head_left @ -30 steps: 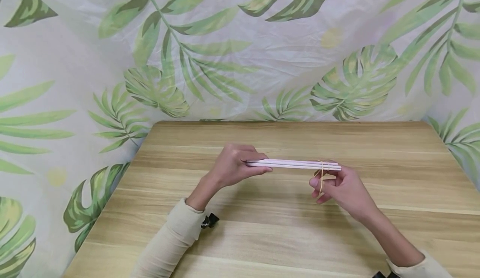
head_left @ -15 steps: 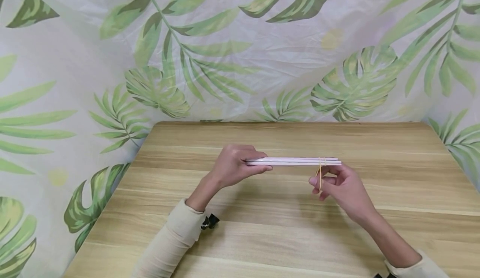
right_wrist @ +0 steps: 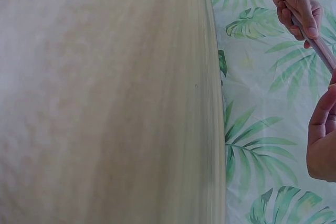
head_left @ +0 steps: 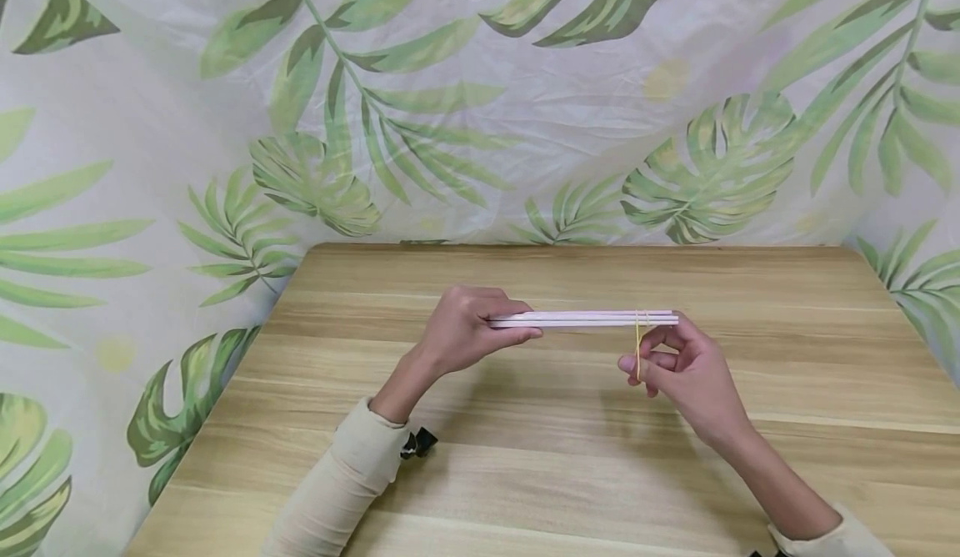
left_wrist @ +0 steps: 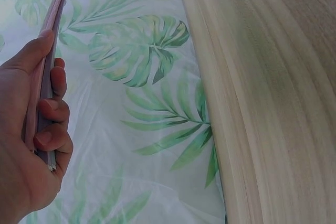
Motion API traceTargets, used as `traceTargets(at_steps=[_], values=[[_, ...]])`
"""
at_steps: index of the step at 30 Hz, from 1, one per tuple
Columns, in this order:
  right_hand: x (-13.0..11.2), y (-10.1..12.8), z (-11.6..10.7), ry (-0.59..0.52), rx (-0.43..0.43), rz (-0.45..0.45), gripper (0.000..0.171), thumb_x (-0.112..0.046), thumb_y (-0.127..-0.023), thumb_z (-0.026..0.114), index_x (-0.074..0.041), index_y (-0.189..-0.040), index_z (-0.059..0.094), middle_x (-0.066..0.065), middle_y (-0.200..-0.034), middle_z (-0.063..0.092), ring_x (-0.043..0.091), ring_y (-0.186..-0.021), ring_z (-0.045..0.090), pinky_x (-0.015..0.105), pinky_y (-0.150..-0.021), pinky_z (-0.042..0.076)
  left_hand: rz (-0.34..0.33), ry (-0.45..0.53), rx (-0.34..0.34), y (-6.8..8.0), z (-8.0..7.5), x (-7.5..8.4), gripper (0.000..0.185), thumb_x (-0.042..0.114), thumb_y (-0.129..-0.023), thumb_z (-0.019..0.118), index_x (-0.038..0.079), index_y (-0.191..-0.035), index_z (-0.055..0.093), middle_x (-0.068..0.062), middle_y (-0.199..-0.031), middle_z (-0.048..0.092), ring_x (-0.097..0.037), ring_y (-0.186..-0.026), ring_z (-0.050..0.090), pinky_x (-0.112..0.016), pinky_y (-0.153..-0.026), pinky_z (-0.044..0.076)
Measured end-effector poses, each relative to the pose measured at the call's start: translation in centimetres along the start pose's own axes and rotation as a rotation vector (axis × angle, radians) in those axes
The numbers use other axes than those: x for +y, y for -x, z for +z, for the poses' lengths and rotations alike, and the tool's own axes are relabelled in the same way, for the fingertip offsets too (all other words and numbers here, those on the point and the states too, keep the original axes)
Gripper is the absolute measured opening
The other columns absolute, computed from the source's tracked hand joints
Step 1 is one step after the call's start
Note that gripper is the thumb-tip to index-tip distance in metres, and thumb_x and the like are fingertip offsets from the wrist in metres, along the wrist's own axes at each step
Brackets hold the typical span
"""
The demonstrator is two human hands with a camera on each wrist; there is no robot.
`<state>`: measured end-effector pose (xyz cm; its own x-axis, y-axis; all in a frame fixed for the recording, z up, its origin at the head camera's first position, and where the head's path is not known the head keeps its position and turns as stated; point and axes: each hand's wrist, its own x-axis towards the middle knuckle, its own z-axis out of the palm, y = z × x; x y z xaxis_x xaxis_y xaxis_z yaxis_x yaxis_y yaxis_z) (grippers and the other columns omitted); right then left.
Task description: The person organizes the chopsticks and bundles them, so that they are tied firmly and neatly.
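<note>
In the head view my left hand grips one end of a bundle of slim, straight pale sticks, held level above the table. The left wrist view shows its fingers curled round the sticks, whose pinkish and greyish sides lie together. A thin yellow rubber band is wound round the bundle near its right end. One loop of it is stretched down to my right hand, whose thumb and bent fingers hold it just below the sticks. At the right wrist view's edge, the right hand is partly cut off.
The wood-grain table spreads below both hands. Behind it hangs a pale cloth with green leaves. A small black device sits at the left sleeve cuff.
The bundle's right end has risen slightly, so the sticks lie nearly level. The band's loop now runs straighter and narrower down to the right fingers. The left hand has hardly moved.
</note>
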<state>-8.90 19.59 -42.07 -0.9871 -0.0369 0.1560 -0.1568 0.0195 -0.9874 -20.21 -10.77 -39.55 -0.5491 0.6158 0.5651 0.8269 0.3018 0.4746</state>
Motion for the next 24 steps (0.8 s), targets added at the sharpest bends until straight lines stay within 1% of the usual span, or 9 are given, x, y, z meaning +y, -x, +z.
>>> traceTargets(at_steps=[3, 6, 8, 9, 11, 14, 16, 19, 24], values=[[0.0, 0.0, 0.1, -0.002, 0.002, -0.012, 0.029, 0.005, -0.092, 0.080, -0.004, -0.109, 0.058, -0.006, -0.090, 0.066, 0.010, -0.071, 0.075, 0.023, -0.059, 0.054, 0.001, 0.004, -0.002, 0.0, 0.0, 0.0, 0.014, 0.024, -0.086, 0.092, 0.016, -0.097, 0.087, 0.007, -0.071, 0.071, 0.001, -0.058, 0.049, -0.015, -0.052, 0.036], [0.1, 0.0, 0.0, 0.009, -0.016, -0.022, 0.032, 0.005, -0.092, 0.080, -0.006, -0.114, 0.060, -0.005, -0.090, 0.065, 0.011, -0.071, 0.075, 0.025, -0.059, 0.054, 0.013, 0.003, -0.014, 0.1, -0.2, -0.1, 0.016, 0.024, -0.086, 0.093, 0.016, -0.098, 0.087, 0.007, -0.073, 0.072, 0.002, -0.058, 0.050, -0.015, -0.052, 0.037], [0.1, 0.0, -0.3, 0.055, -0.033, -0.018, 0.034, 0.003, -0.091, 0.082, -0.009, -0.116, 0.062, -0.005, -0.089, 0.066, 0.011, -0.071, 0.074, 0.026, -0.059, 0.056, 0.024, 0.003, -0.026, 0.1, -0.3, -0.2, 0.017, 0.023, -0.085, 0.093, 0.016, -0.098, 0.087, 0.006, -0.074, 0.073, 0.002, -0.059, 0.050, -0.015, -0.052, 0.038], [0.0, -0.1, -0.5, 0.096, -0.043, -0.013, 0.036, 0.001, -0.091, 0.083, -0.010, -0.118, 0.063, -0.005, -0.088, 0.066, 0.011, -0.071, 0.074, 0.027, -0.059, 0.056, 0.031, 0.003, -0.031, 0.1, -0.4, -0.2, 0.017, 0.023, -0.085, 0.093, 0.016, -0.098, 0.087, 0.007, -0.074, 0.073, 0.003, -0.059, 0.050, -0.015, -0.052, 0.038], [-0.2, -0.1, -1.0, 0.199, -0.058, -0.005, 0.035, -0.005, -0.090, 0.086, -0.014, -0.117, 0.065, -0.006, -0.087, 0.066, 0.010, -0.070, 0.072, 0.028, -0.060, 0.057, 0.040, 0.007, -0.041, 0.1, -0.6, -0.3, 0.016, 0.023, -0.085, 0.093, 0.016, -0.098, 0.087, 0.007, -0.075, 0.074, 0.003, -0.060, 0.051, -0.015, -0.053, 0.039], [-0.6, -0.2, -1.7, 0.302, -0.068, -0.007, 0.036, -0.009, -0.087, 0.090, -0.016, -0.115, 0.068, -0.008, -0.087, 0.067, 0.010, -0.070, 0.070, 0.028, -0.061, 0.059, 0.047, 0.012, -0.052, 0.1, -0.7, -0.4, 0.017, 0.022, -0.085, 0.093, 0.016, -0.098, 0.087, 0.007, -0.076, 0.074, 0.003, -0.061, 0.051, -0.015, -0.053, 0.039], [-0.8, -0.3, -2.0, 0.337, -0.073, -0.025, 0.036, -0.009, -0.086, 0.091, -0.015, -0.115, 0.070, -0.007, -0.087, 0.067, 0.010, -0.069, 0.069, 0.027, -0.061, 0.058, 0.048, 0.011, -0.056, 0.1, -0.7, -0.4, 0.017, 0.023, -0.085, 0.093, 0.016, -0.099, 0.087, 0.007, -0.076, 0.075, 0.003, -0.061, 0.051, -0.015, -0.054, 0.039], [-0.9, -0.3, -2.2, 0.358, -0.077, -0.057, 0.038, -0.007, -0.084, 0.092, -0.013, -0.115, 0.070, -0.006, -0.086, 0.068, 0.010, -0.067, 0.068, 0.026, -0.059, 0.057, 0.053, 0.005, -0.059, 0.0, -0.7, -0.3, 0.017, 0.023, -0.085, 0.093, 0.016, -0.099, 0.087, 0.007, -0.076, 0.074, 0.003, -0.060, 0.051, -0.015, -0.053, 0.039], [-0.8, -0.2, -2.1, 0.439, -0.088, -0.127, 0.041, -0.008, -0.078, 0.096, -0.015, -0.107, 0.068, -0.005, -0.079, 0.068, 0.008, -0.063, 0.065, 0.024, -0.058, 0.055, 0.088, -0.012, -0.070, 0.0, -0.6, -0.2, 0.016, 0.024, -0.084, 0.094, 0.018, -0.097, 0.087, 0.008, -0.076, 0.074, 0.003, -0.060, 0.052, -0.014, -0.053, 0.040]])
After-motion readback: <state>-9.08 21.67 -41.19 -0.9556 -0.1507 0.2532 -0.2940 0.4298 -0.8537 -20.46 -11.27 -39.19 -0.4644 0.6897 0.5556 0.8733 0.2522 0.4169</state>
